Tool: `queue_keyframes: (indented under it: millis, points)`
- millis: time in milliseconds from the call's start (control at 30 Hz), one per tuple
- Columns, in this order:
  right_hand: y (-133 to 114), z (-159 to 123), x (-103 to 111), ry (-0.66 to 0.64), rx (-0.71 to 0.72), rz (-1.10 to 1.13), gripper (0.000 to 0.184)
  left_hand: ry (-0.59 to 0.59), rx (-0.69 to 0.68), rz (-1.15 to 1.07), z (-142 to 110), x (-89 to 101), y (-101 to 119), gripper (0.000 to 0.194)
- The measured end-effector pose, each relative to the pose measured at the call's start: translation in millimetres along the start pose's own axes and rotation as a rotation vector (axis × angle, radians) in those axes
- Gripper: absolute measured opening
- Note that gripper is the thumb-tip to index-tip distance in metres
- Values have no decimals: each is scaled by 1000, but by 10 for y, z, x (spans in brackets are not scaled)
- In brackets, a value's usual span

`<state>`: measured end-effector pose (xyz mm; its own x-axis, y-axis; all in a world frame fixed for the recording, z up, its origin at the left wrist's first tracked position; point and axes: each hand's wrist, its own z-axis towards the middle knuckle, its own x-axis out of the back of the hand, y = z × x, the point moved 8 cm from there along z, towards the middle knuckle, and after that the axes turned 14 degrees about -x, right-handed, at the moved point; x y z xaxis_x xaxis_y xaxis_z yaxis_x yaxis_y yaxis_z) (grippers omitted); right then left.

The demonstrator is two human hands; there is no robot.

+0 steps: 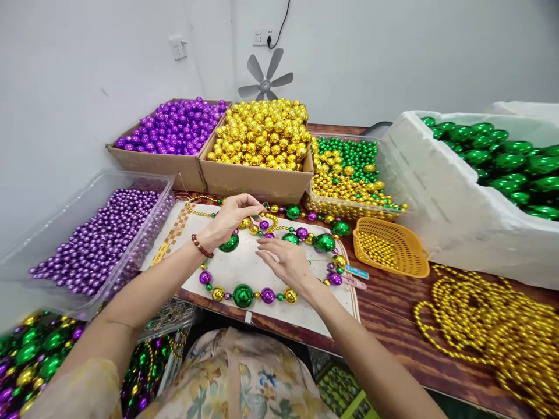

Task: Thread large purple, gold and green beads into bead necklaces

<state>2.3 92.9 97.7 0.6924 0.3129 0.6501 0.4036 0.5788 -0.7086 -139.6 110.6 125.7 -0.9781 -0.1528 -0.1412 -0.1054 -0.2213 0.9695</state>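
Note:
My left hand (233, 218), with a brown bead bracelet on the wrist, pinches the end of a thin gold bead strand (275, 222) between thumb and fingers. A fine thread loop shows at its fingertips. My right hand (286, 261) hovers just below, fingers stretched out and holding nothing visible. Around both hands lies a bead necklace (243, 295) of green, purple and gold balls on a white cloth (262, 270). Another row of beads (293, 212) runs along the cloth's far side. Part of the necklace is hidden behind my hands.
Boxes of purple balls (174, 128) and gold balls (262, 134) stand behind. A clear tub of small purple beads (105, 238) is left. Rightward are a mixed-bead tub (345, 174), an orange basket (393, 250), a foam box (437, 198) and gold bead strands (493, 320).

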Motion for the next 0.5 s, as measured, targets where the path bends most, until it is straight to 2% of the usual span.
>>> queue_keyframes:
  millis: [100, 167, 233, 300, 333, 367, 500]
  points:
    - [91, 20, 340, 216, -201, 236, 24, 1, -64, 8, -91, 32, -73, 22]
    - [150, 118, 433, 277, -292, 298, 32, -8, -82, 34, -159, 23, -140, 24]
    - [207, 272, 318, 170, -358, 382, 42, -27, -83, 65, -217, -4, -213, 25]
    - [253, 397, 101, 24, -413, 533, 49, -54, -95, 97, -254, -32, -269, 25]
    - [272, 437, 9, -8, -436, 619, 48, -66, -103, 110, -264, -39, -290, 24]
    - [295, 462, -52, 6, -457, 698, 46, -76, -107, 119, -271, -39, -312, 23]
    - [428, 454, -137, 226, -539, 903, 30, -49, -23, 124, -279, 55, -442, 23]
